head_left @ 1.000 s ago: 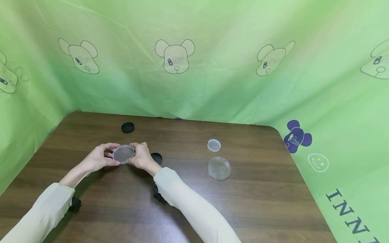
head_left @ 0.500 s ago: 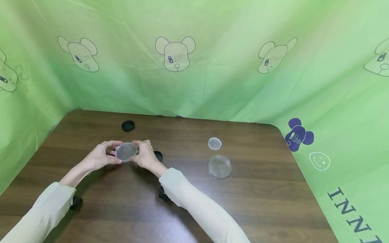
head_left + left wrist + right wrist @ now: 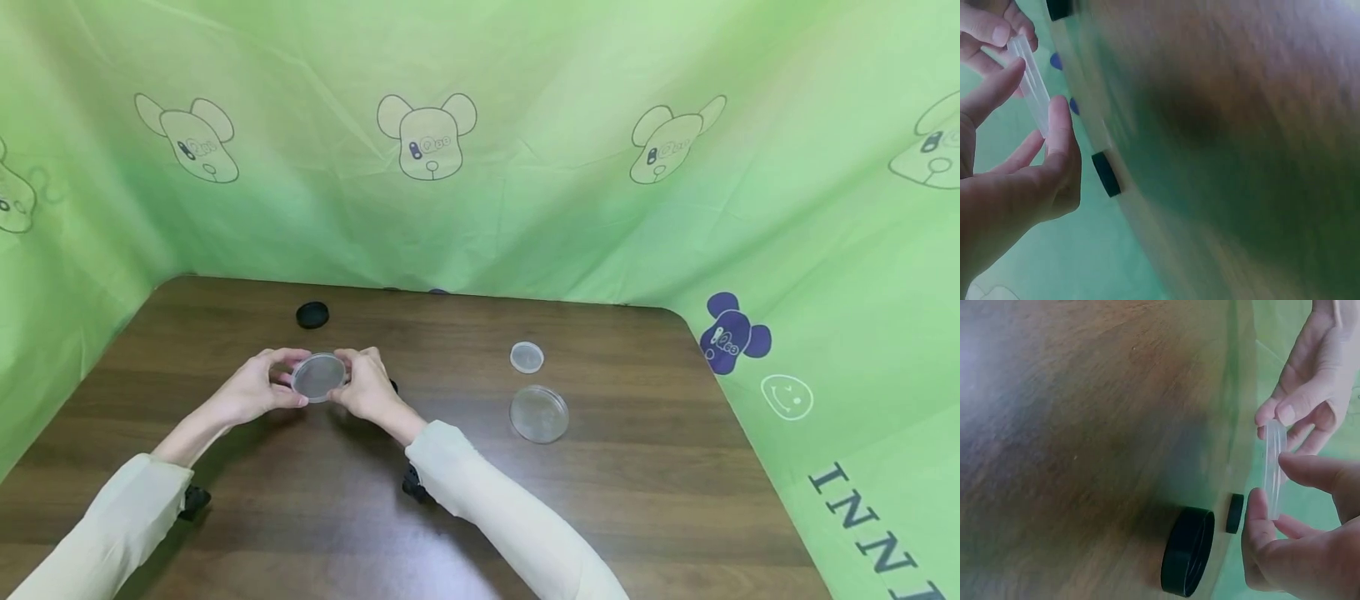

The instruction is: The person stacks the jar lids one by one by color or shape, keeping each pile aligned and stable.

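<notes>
Above the table, both hands hold a clear, shallow petri dish [image 3: 318, 377] between them by its rim. The left hand [image 3: 251, 390] grips its left side, thumb at the near edge and fingers at the far edge. On the opposite side the right hand [image 3: 367, 388] pinches the rim between thumb and fingers. Seen edge-on in the right wrist view, the dish [image 3: 1274, 472] looks thin, with layered walls; whether a lid is on it I cannot tell.
A black round cap [image 3: 312, 315] lies behind the hands. Another black cap [image 3: 1187, 552] is mostly hidden by the right hand in the head view. To the right lie a small clear disc [image 3: 527, 357] and a larger clear dish [image 3: 539, 414]. Green cloth [image 3: 525, 208] borders the table.
Both hands have shifted slightly right with the petri dish, keeping their hold. The right hand now covers most of the nearer black cap. The things on the table stay put.
</notes>
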{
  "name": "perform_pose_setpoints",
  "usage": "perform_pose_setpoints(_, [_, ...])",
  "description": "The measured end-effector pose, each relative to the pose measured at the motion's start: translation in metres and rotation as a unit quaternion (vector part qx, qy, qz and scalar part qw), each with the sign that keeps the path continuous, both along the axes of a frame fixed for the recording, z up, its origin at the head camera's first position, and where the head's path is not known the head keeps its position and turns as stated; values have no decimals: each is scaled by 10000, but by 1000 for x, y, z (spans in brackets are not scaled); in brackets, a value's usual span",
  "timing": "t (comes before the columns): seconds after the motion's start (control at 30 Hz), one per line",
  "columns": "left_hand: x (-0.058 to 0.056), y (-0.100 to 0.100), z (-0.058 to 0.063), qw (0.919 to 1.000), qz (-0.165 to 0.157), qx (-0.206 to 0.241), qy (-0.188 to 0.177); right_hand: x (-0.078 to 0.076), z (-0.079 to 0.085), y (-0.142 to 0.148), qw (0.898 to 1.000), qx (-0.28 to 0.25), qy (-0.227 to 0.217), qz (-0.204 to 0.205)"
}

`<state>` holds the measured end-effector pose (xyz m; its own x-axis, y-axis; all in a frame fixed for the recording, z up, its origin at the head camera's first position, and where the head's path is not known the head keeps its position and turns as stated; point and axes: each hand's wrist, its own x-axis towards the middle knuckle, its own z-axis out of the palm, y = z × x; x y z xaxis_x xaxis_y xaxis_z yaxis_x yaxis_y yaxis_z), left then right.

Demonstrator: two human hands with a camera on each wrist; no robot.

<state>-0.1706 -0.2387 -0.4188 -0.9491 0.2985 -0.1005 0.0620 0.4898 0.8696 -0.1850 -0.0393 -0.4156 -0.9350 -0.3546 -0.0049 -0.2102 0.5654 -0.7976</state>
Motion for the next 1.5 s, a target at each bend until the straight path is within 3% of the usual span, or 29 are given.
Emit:
perform_pose_setpoints(0.3, [15, 10, 2, 9995, 246, 89, 174, 9, 5, 8, 9998, -144, 86, 145])
perform_pose_setpoints(0.73, [11, 32, 13, 9986, 234, -84, 469, 6, 12, 32, 9988, -484, 20, 112])
perform_pose_setpoints(1.07, [11, 49, 10, 9978, 284, -14, 601, 8, 11, 47, 9987, -513, 56, 25])
perform_pose_setpoints(1.5, [7, 68, 11, 9982, 129, 238, 534, 9, 15, 70, 9961, -814, -331, 109])
